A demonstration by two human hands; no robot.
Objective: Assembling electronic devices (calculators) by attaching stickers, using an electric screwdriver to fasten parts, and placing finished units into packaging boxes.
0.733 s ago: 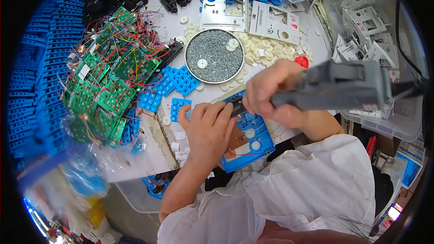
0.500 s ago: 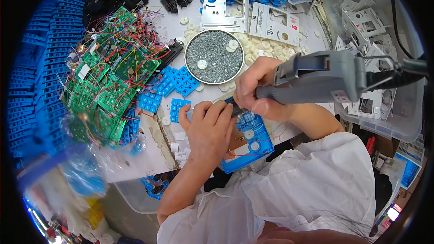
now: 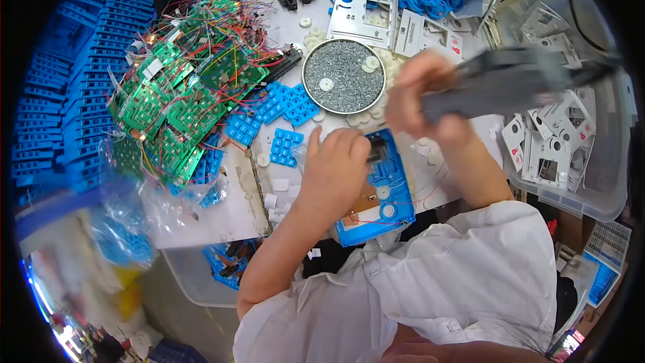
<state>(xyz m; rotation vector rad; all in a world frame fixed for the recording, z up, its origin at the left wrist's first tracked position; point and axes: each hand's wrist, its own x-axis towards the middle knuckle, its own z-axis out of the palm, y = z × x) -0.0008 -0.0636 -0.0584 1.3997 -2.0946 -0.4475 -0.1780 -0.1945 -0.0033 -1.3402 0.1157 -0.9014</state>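
Observation:
My right hand (image 3: 426, 97) is wrapped round a grey electric screwdriver (image 3: 500, 84), both smeared by motion. The screwdriver is raised to the right of a blue plastic housing (image 3: 396, 178), apart from it. My left hand (image 3: 334, 171) lies over the housing's left side, fingers bent and pressing it beside a small black part (image 3: 378, 150) at its far end. Some fingertips are hidden behind that part. Within the housing are a brown board (image 3: 363, 203), white discs (image 3: 383, 193) and thin red wires.
A round dish of screws (image 3: 344, 87) stands beyond the housing. Green circuit boards (image 3: 181, 94) with tangled wires are heaped at left, by blue keypads (image 3: 287, 146). White panels (image 3: 557, 134) fill a clear bin (image 3: 608, 191) at right. Blue racks (image 3: 74, 60) line the far left.
My right hand has lifted the screwdriver up and right, away from the black part. My left hand has stayed on the housing. The whole view has shifted slightly.

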